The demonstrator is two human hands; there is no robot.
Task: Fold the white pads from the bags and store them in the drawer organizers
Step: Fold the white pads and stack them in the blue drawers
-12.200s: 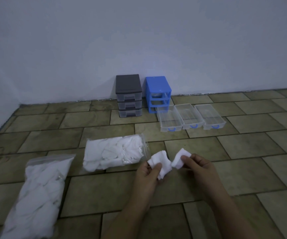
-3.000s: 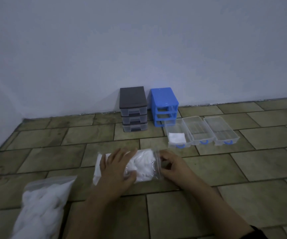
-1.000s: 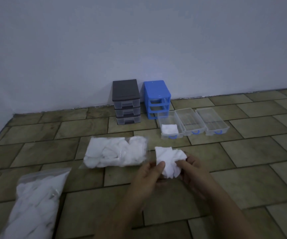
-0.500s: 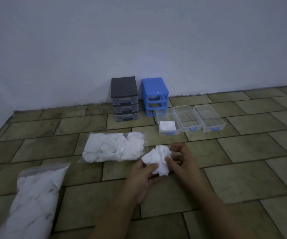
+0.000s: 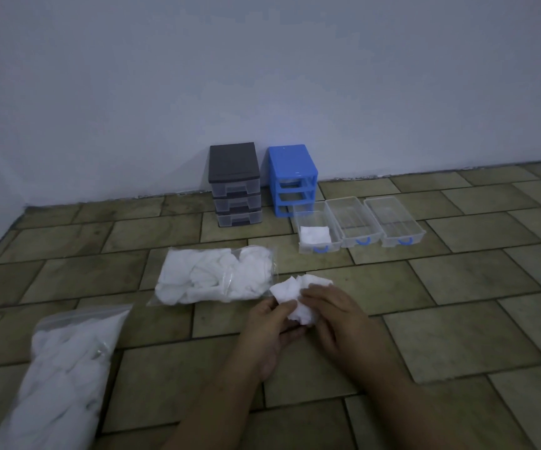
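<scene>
A crumpled white pad is held low over the floor between my two hands. My left hand pinches its left side and my right hand grips its right side from above. A clear bag of white pads lies just left of them. A second, fuller bag lies at the lower left. Three clear drawers with blue handles stand in a row; the left drawer holds one folded pad, while the middle drawer and the right drawer hold nothing.
A black drawer organizer with its drawers in and a blue organizer frame without drawers stand against the white wall. The floor is olive tile, bare on the right side and in front of my arms.
After placing one folded pad in the left drawer, I took another pad from the near bag. Over the last second my hands have bunched it closer together.
</scene>
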